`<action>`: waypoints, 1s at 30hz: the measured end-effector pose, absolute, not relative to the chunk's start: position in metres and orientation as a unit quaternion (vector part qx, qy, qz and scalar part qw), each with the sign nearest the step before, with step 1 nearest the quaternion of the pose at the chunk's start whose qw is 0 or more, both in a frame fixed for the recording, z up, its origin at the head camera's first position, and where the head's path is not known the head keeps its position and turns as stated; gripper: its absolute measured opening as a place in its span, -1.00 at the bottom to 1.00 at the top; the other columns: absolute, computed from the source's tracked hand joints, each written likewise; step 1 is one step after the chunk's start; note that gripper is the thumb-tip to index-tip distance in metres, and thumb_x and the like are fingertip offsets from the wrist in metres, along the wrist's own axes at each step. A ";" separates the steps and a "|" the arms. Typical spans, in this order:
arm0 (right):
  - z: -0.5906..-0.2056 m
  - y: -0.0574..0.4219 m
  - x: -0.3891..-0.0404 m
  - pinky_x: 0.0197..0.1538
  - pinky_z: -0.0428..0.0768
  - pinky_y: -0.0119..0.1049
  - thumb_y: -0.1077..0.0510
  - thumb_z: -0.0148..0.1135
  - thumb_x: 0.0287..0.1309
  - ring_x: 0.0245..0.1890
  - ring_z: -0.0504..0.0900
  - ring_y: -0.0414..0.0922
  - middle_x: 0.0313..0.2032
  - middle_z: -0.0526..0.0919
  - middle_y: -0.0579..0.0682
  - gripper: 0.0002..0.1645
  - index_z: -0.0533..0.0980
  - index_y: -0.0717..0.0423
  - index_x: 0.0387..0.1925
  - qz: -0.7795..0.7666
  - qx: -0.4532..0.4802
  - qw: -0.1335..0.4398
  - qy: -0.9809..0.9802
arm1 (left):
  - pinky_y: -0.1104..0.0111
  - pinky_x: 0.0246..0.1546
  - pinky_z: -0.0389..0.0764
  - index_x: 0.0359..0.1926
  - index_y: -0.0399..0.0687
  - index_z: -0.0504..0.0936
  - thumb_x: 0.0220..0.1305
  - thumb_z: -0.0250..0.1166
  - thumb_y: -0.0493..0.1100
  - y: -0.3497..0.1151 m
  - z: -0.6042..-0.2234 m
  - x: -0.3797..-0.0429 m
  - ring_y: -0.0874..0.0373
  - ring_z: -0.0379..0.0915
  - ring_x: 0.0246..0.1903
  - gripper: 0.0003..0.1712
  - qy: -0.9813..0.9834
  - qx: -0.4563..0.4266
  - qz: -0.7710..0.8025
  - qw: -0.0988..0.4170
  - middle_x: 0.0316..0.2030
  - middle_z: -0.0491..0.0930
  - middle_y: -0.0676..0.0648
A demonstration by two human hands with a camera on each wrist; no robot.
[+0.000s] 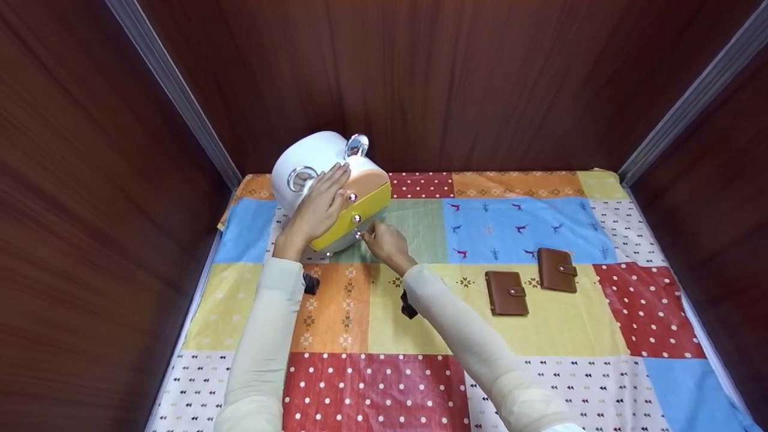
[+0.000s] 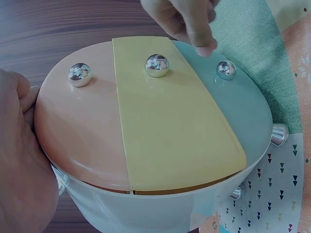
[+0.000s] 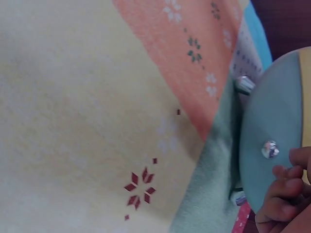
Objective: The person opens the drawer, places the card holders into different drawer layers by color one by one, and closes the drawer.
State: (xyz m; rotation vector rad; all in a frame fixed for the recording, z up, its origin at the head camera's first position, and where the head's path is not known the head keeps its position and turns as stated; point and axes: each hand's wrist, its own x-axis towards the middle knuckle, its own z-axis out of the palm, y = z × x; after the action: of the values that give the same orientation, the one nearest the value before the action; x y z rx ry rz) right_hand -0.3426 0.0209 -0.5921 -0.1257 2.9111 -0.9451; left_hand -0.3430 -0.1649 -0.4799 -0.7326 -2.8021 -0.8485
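Observation:
A rounded white drawer box (image 1: 315,150) stands at the back left, with silver ring handles on top. Its front has peach (image 2: 92,126), yellow (image 2: 170,116) and green (image 2: 243,111) drawers, each with a silver ball knob. The yellow drawer front sits slightly proud of its neighbours. My left hand (image 1: 321,204) rests on the box's top edge by the peach drawer, fingers straight. In front of the green drawer is my right hand (image 1: 387,243), its fingers loosely bent. In both wrist views its fingertips are close to the green drawer's knob (image 3: 270,149) but apart from it.
Two brown snap-strap wallets (image 1: 507,293) lie on the patchwork cloth (image 1: 420,384), to the right of my right forearm. Dark wood-patterned panels (image 1: 420,84) enclose the back and both sides. The box stands close to the back panel.

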 end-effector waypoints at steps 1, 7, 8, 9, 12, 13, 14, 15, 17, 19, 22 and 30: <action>-0.593 0.019 -0.343 -0.34 0.47 -0.23 -0.10 0.22 0.54 -0.39 0.55 -0.14 -0.30 0.72 -0.03 -0.69 0.61 0.05 -0.10 -0.305 -0.038 0.042 0.951 | 0.17 0.77 -0.20 0.69 0.00 0.12 0.74 -0.17 -0.02 -0.165 -0.480 -0.343 0.04 -0.15 0.72 -0.37 -0.927 -0.242 -0.281 0.062 0.71 0.04 0.03; -0.599 0.011 -0.344 -0.20 0.64 -0.16 -0.10 0.18 0.57 -0.29 0.62 -0.11 -0.20 0.75 -0.01 -0.66 0.60 0.07 0.03 -0.283 -0.028 0.061 0.957 | 0.17 0.77 -0.20 0.70 0.00 0.11 0.73 -0.17 -0.02 -0.162 -0.478 -0.342 0.05 -0.15 0.72 -0.36 -0.928 -0.240 -0.280 0.060 0.71 0.04 0.03; -0.600 0.010 -0.344 -0.17 0.66 -0.15 -0.10 0.18 0.57 -0.27 0.63 -0.11 -0.18 0.75 -0.01 -0.65 0.60 0.07 0.06 -0.279 -0.026 0.065 0.958 | 0.18 0.77 -0.20 0.70 0.00 0.11 0.73 -0.17 -0.01 -0.162 -0.478 -0.342 0.06 -0.15 0.72 -0.36 -0.928 -0.239 -0.280 0.059 0.71 0.04 0.04; -0.600 0.009 -0.344 -0.13 0.69 -0.14 -0.10 0.17 0.58 -0.25 0.65 -0.11 -0.15 0.75 -0.01 -0.65 0.59 0.07 0.08 -0.275 -0.026 0.070 0.959 | 0.18 0.77 -0.20 0.70 0.01 0.10 0.73 -0.17 -0.01 -0.162 -0.479 -0.342 0.06 -0.16 0.73 -0.36 -0.928 -0.238 -0.280 0.058 0.71 0.03 0.04; -0.601 0.006 -0.345 -0.05 0.71 -0.09 -0.09 0.14 0.59 -0.18 0.68 -0.07 -0.11 0.75 0.00 -0.64 0.56 0.06 0.14 -0.266 -0.023 0.080 0.960 | 0.19 0.77 -0.20 0.70 0.03 0.10 0.74 -0.17 0.00 -0.162 -0.479 -0.342 0.08 -0.16 0.72 -0.36 -0.928 -0.236 -0.283 0.057 0.71 0.03 0.05; -0.600 0.005 -0.345 -0.03 0.72 -0.07 -0.09 0.14 0.59 -0.16 0.69 -0.05 -0.10 0.75 0.01 -0.64 0.56 0.06 0.15 -0.265 -0.023 0.082 0.961 | 0.19 0.77 -0.20 0.70 0.03 0.10 0.74 -0.17 0.00 -0.162 -0.479 -0.342 0.08 -0.16 0.73 -0.36 -0.928 -0.236 -0.284 0.057 0.71 0.03 0.06; -0.600 0.004 -0.346 0.00 0.72 -0.05 -0.08 0.14 0.59 -0.14 0.70 -0.03 -0.09 0.75 0.02 -0.64 0.55 0.06 0.16 -0.262 -0.024 0.083 0.961 | 0.18 0.77 -0.20 0.70 0.03 0.10 0.74 -0.17 0.00 -0.162 -0.480 -0.342 0.07 -0.16 0.72 -0.36 -0.928 -0.236 -0.284 0.058 0.71 0.03 0.05; -0.600 0.004 -0.346 0.03 0.73 -0.03 -0.08 0.14 0.59 -0.11 0.72 -0.01 -0.07 0.75 0.04 -0.63 0.55 0.06 0.16 -0.258 -0.026 0.084 0.962 | 0.18 0.77 -0.20 0.70 0.02 0.11 0.74 -0.17 0.00 -0.162 -0.480 -0.342 0.07 -0.16 0.72 -0.36 -0.927 -0.236 -0.285 0.059 0.71 0.04 0.05; -0.600 0.002 -0.346 0.07 0.74 0.01 -0.09 0.14 0.58 -0.05 0.74 0.03 -0.05 0.75 0.07 -0.62 0.54 0.07 0.16 -0.250 -0.032 0.086 0.964 | 0.18 0.77 -0.20 0.70 0.02 0.12 0.74 -0.16 -0.01 -0.162 -0.480 -0.342 0.06 -0.15 0.72 -0.37 -0.927 -0.236 -0.285 0.061 0.71 0.05 0.04; -0.600 0.000 -0.347 0.10 0.74 0.03 -0.08 0.14 0.58 -0.01 0.75 0.05 -0.02 0.75 0.10 -0.62 0.53 0.08 0.17 -0.246 -0.036 0.091 0.964 | 0.19 0.77 -0.20 0.69 0.00 0.12 0.73 -0.16 -0.03 -0.163 -0.480 -0.342 0.06 -0.15 0.72 -0.37 -0.927 -0.238 -0.284 0.061 0.70 0.05 0.04; -0.600 -0.002 -0.348 0.12 0.74 0.05 -0.07 0.13 0.59 0.03 0.76 0.08 -0.01 0.76 0.13 -0.62 0.53 0.11 0.15 -0.238 -0.038 0.091 0.966 | 0.19 0.77 -0.20 0.69 0.00 0.13 0.73 -0.16 -0.04 -0.163 -0.480 -0.342 0.06 -0.15 0.72 -0.37 -0.926 -0.241 -0.284 0.062 0.70 0.06 0.03; -0.603 -0.003 -0.350 0.07 0.76 0.02 -0.02 0.07 0.64 -0.06 0.77 0.05 -0.08 0.77 0.11 -0.68 0.54 0.09 0.13 -0.212 -0.042 0.081 0.973 | 0.19 0.77 -0.21 0.69 0.02 0.12 0.74 -0.16 -0.02 -0.165 -0.480 -0.342 0.08 -0.16 0.72 -0.37 -0.927 -0.237 -0.284 0.061 0.71 0.04 0.05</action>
State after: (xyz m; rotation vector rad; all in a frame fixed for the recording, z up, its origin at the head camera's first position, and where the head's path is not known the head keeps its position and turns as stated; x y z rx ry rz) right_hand -0.3503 -0.0032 -0.6032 -0.1252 2.9092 -0.6342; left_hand -0.3418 -0.1648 -0.4795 -0.7165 -2.8048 -0.8598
